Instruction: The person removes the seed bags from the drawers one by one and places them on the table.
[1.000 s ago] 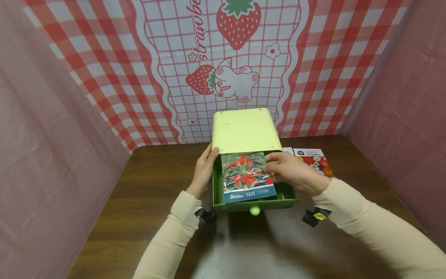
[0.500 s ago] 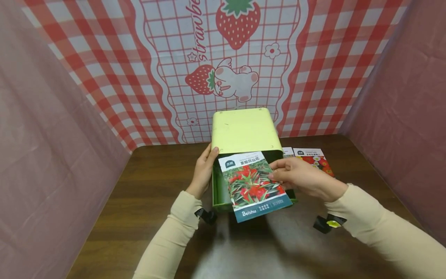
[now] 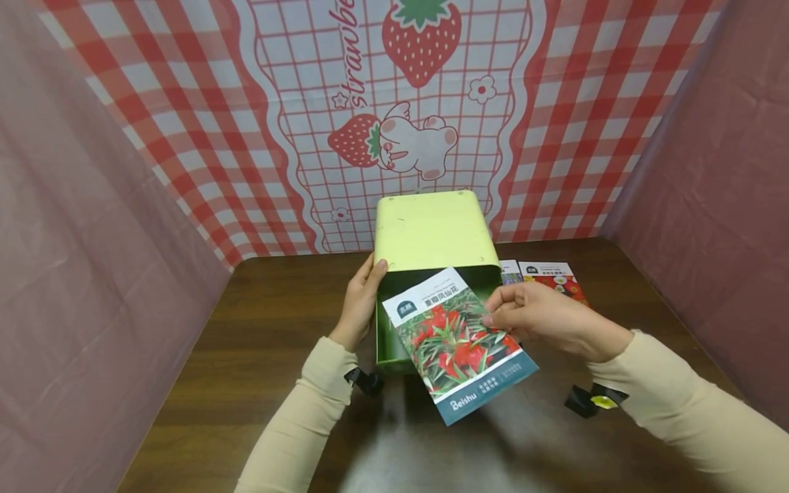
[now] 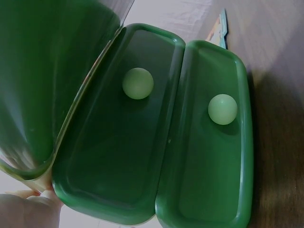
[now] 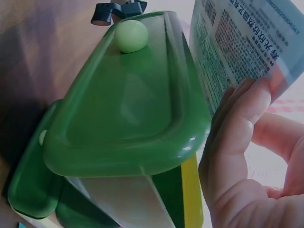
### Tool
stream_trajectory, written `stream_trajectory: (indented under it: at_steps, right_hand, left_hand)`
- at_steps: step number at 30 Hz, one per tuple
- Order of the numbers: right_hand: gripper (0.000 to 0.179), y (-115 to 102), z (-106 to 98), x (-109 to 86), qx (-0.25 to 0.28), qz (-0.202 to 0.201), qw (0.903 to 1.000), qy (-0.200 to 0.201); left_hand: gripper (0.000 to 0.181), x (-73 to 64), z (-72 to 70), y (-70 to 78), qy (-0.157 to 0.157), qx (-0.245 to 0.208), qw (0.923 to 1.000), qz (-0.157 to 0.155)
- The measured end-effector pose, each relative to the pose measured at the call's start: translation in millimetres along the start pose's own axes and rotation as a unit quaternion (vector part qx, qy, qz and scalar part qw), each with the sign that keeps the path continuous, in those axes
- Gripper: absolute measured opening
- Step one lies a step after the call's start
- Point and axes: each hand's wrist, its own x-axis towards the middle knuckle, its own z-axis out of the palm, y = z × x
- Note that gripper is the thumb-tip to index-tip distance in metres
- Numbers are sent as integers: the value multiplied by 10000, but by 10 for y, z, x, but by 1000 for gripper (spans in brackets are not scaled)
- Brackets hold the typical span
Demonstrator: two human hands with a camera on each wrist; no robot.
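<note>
In the head view my right hand (image 3: pixel 551 315) pinches a flower seed packet (image 3: pixel 465 346) by its right edge, thumb on the printed front. The packet shows red flowers and hangs tilted over the pulled-out green drawer (image 3: pixel 390 342), covering much of it. Its text-covered back (image 5: pixel 237 42) faces the right wrist view. My left hand (image 3: pixel 359 308) grips the left front corner of a pale yellow-green drawer cabinet (image 3: pixel 434 229), thumb at the top edge. Below the pulled-out drawer, two closed green drawers (image 4: pixel 109 142) with round pale knobs (image 4: pixel 137 83) show in the left wrist view.
Beside the cabinet on the right, two more seed packets lie on the dark wooden table (image 3: pixel 246 383): one with red and white flowers (image 3: pixel 564 284), another with purple ones (image 3: pixel 511 274) partly hidden. A checked strawberry cloth (image 3: pixel 277 137) hangs behind, with pink cloth at both sides.
The right hand has drawn the seed packet out of the drawer, toward me and to the right, and the packet has turned. The left hand and cabinet have stayed in place.
</note>
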Motion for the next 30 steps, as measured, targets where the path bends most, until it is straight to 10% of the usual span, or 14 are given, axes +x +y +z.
stream_trajectory:
  at_steps: [15,30]
  right_hand:
    - [13,-122,-330,-80,1018,-145,9881,1141]
    - [18,141,-998,-140,2968,-487,9156,2670]
  left_hand:
    - [63,3,-16,23,-6,68,9998,-161]
    - [67,11,-18,2,6,200,9998,-9]
